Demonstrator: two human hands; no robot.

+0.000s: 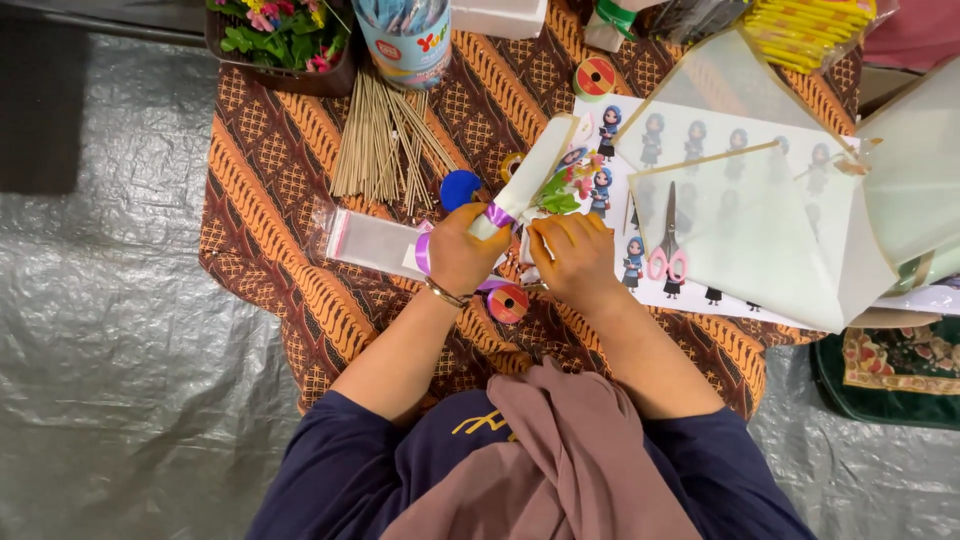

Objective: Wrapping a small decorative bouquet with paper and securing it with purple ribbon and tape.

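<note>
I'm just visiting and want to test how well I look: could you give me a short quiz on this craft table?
1. True or false: the pink-handled scissors are in the right hand.
2. What colour is the ribbon wound round the white paper wrap that the left hand grips?
A green
B purple
C yellow
3. What lies in a loose bundle on the patterned cloth, just beyond the clear plastic sleeve?

Key
1. False: they lie under the translucent sheet.
2. B
3. Thin wooden sticks.
</note>
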